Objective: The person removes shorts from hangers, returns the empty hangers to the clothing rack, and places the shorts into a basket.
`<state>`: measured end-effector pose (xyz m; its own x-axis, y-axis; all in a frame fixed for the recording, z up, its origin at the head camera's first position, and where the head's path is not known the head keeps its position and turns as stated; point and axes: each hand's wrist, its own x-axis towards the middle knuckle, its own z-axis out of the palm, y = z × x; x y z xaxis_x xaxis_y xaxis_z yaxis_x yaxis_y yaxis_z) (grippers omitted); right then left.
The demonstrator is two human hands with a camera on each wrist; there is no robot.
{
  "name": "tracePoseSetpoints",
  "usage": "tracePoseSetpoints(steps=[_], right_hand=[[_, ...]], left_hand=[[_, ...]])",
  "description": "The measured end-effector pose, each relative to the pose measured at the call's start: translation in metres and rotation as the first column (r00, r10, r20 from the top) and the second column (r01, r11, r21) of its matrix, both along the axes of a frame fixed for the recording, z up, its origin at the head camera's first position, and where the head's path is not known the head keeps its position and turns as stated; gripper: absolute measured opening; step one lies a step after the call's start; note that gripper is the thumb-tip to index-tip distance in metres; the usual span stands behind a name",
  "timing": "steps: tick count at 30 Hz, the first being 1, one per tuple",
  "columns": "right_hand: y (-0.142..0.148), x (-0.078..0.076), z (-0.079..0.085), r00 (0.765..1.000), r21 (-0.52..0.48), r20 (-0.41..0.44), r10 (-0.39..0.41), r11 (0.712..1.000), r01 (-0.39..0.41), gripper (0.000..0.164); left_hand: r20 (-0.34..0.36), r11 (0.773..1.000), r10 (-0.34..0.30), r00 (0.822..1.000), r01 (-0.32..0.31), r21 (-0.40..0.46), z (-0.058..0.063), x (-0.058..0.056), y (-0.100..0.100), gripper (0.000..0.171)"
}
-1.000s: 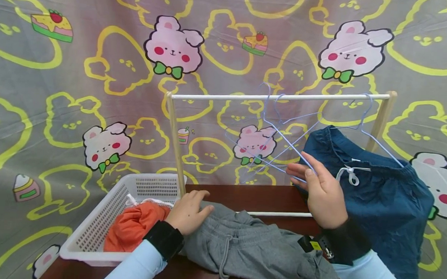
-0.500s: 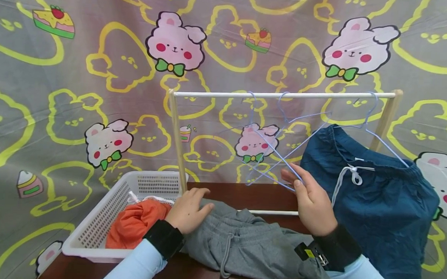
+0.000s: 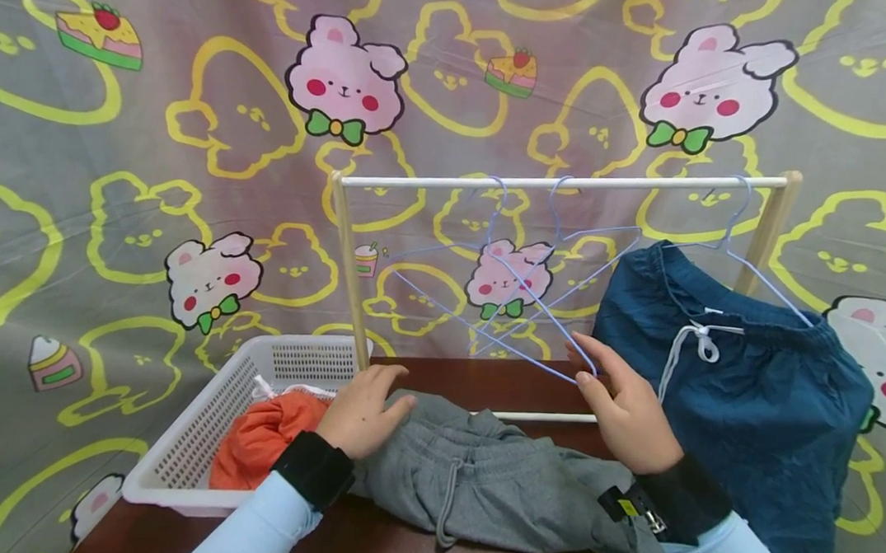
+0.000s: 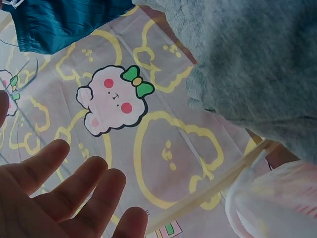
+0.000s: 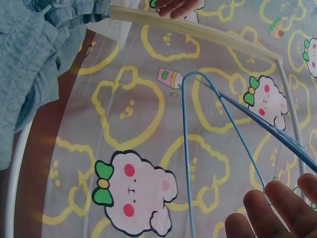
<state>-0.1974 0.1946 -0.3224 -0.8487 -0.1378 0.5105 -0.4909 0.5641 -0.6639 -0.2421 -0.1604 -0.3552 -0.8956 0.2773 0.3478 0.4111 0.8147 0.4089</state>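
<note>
A thin blue wire hanger (image 3: 553, 317) hangs from the rack's rail by its hook, slanting toward my right hand (image 3: 630, 417). That hand's thumb and fingertips are right at the hanger's near corner; in the right wrist view its fingers (image 5: 277, 208) look straight, with the wire beside them. My left hand (image 3: 363, 413), fingers loosely spread, is at the left end of a pair of grey drawstring pants (image 3: 508, 494). The pants lie bunched on the table. In the left wrist view the left fingers (image 4: 94, 188) hold nothing.
A second blue hanger (image 3: 553, 207) hangs mid-rail. Dark blue shorts (image 3: 764, 406) hang on another hanger at the right. A white plastic basket (image 3: 184, 430) with an orange garment (image 3: 257, 442) stands left. The rack's rail (image 3: 432, 182) spans wooden posts; a patterned curtain hangs behind.
The near hanger has come down onto the rail and left, guided by my right hand, then swung with its far end farther left. My left hand has barely moved.
</note>
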Motion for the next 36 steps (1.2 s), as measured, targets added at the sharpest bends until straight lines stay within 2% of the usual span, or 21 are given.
tracePoseSetpoints(steps=[6,13,18,22,26,31,36], right_hand=[[0.003,0.004,-0.009,0.999,-0.005,0.046,-0.007,1.000,0.007,0.052],[0.015,0.011,-0.020,0.997,0.051,0.074,-0.038,0.998,0.034,0.057],[0.020,0.010,-0.029,0.992,0.068,0.129,-0.007,0.998,-0.002,0.062],[0.017,0.007,-0.034,0.979,0.061,0.195,0.060,0.995,-0.073,0.062],[0.014,0.004,-0.037,0.951,0.040,0.283,0.127,0.989,-0.144,0.065],[0.010,0.000,-0.041,0.929,0.061,0.347,0.125,0.986,-0.156,0.066],[0.006,-0.005,-0.045,0.931,0.150,0.344,0.118,0.972,-0.179,0.066]], left_hand=[[-0.012,1.000,0.016,1.000,-0.016,-0.015,0.001,0.008,-0.012,0.052],[-0.034,1.000,0.015,0.999,-0.015,-0.023,0.004,0.023,-0.024,0.053],[-0.045,0.999,0.015,0.999,-0.017,-0.035,0.009,0.034,-0.043,0.053],[-0.072,0.995,0.072,0.995,-0.077,-0.069,0.007,0.045,-0.070,0.053],[-0.080,0.984,0.153,0.985,-0.159,-0.082,0.004,0.054,-0.097,0.055],[-0.052,0.962,0.251,0.967,-0.255,-0.098,-0.001,0.059,-0.125,0.063],[-0.028,0.938,0.327,0.945,-0.328,-0.112,-0.012,0.062,-0.151,0.069]])
